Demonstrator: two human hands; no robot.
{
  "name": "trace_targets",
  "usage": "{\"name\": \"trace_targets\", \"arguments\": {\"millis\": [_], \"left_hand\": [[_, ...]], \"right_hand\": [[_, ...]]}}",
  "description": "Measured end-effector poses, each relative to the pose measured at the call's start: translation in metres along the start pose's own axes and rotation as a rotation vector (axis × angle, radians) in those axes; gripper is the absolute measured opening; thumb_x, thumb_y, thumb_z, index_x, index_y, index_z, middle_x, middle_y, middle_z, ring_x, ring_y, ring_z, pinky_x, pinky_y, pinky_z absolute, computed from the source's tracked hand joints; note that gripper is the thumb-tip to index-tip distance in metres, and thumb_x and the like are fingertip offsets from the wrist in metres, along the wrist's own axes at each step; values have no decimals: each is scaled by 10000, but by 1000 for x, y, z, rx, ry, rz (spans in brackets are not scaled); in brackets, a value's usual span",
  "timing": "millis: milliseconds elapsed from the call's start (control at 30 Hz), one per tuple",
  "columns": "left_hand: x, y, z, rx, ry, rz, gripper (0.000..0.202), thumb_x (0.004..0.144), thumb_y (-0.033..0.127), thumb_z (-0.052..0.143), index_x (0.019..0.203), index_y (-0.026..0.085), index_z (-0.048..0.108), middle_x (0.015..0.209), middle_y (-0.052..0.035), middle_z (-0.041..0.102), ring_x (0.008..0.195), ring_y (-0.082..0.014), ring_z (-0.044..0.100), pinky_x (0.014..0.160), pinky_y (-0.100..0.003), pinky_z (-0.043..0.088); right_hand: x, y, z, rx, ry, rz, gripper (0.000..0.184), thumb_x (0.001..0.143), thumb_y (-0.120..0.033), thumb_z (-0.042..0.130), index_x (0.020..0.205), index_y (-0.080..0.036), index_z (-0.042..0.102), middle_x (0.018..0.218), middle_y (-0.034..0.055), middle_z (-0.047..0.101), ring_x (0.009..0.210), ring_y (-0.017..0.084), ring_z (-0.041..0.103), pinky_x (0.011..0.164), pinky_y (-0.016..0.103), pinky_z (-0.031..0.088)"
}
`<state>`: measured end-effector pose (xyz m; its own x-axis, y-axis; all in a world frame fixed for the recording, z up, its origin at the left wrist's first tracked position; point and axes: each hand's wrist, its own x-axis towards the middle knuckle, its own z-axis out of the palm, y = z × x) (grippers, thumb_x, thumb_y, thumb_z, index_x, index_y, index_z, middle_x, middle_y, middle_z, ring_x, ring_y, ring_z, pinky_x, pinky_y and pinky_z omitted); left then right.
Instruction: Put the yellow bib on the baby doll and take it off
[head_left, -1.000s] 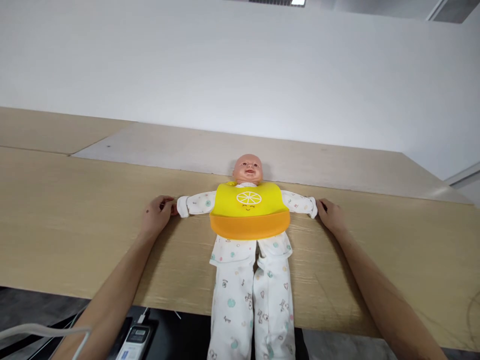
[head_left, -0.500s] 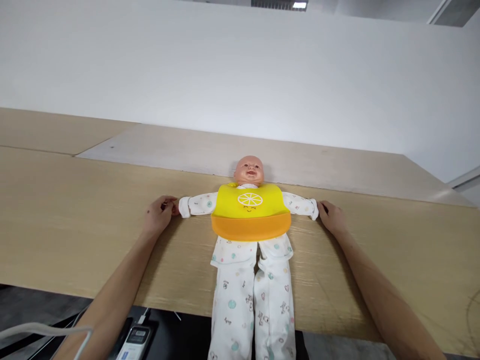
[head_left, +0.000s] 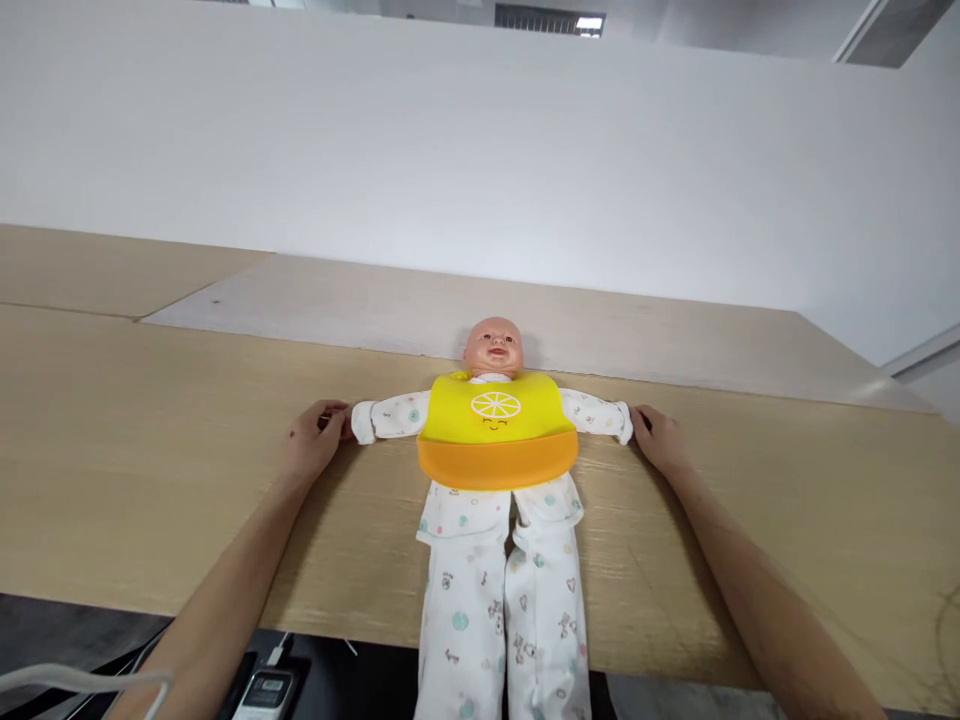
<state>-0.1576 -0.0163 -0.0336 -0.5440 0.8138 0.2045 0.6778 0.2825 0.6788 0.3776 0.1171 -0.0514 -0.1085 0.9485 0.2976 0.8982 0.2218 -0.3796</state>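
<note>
A baby doll (head_left: 491, 347) lies on its back on a light wooden table (head_left: 135, 460), arms stretched out sideways. It wears white patterned pyjamas (head_left: 495, 590) and a yellow and orange bib (head_left: 496, 430) with a lemon face. My left hand (head_left: 313, 438) is closed around the doll's hand at the end of its sleeve. My right hand (head_left: 660, 438) grips the doll's other hand in the same way. The doll's legs hang over the near table edge.
A white wall (head_left: 480, 150) rises behind the table. Below the near edge, at the bottom left, lie a small device with a screen (head_left: 264, 690) and a white cable (head_left: 75, 680).
The view has shifted slightly, so the doll and hands sit a little lower in the picture. Both hands keep their hold on the doll's hands.
</note>
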Motion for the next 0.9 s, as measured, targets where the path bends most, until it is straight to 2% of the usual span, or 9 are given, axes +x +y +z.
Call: {"name": "trace_targets", "arguments": {"millis": [300, 433, 667, 767, 900], "left_hand": [[0, 8, -5, 57, -28, -26, 302, 784, 302, 469, 981, 164, 652, 931, -68, 711, 872, -206, 644, 816, -313, 495], [2, 4, -4, 66, -22, -39, 295, 792, 309, 477, 988, 171, 649, 922, -61, 704, 873, -212, 642, 813, -313, 492], [2, 1, -1, 4, -4, -27, 208, 790, 301, 500, 936, 207, 615, 867, 7, 677, 870, -205, 625, 828, -331, 492], [1, 2, -2, -21, 29, -53, 186, 779, 300, 523, 916, 212, 613, 843, 17, 668, 862, -208, 614, 817, -341, 496], [8, 1, -6, -59, 139, -104, 245, 772, 293, 525, 965, 181, 627, 873, -7, 655, 846, -213, 608, 789, -351, 499]], "right_hand": [[-2, -5, -3, -24, -2, 9, 407, 906, -394, 317, 904, -156, 647, 868, 132, 690, 735, 213, 608, 635, 282, 375], [-1, -8, -4, -7, 3, 30, 404, 904, -401, 329, 906, -161, 653, 879, 129, 693, 757, 211, 610, 653, 280, 385], [-1, -9, -3, 18, 13, 12, 430, 907, -428, 326, 892, -161, 663, 895, 122, 700, 777, 213, 608, 678, 287, 392], [0, -11, -4, 34, 10, 34, 428, 897, -429, 338, 875, -157, 667, 881, 125, 701, 762, 208, 605, 672, 283, 388], [6, -13, -11, 48, 15, 137, 386, 869, -440, 393, 784, -171, 657, 815, 111, 694, 707, 190, 585, 649, 276, 369]]}}
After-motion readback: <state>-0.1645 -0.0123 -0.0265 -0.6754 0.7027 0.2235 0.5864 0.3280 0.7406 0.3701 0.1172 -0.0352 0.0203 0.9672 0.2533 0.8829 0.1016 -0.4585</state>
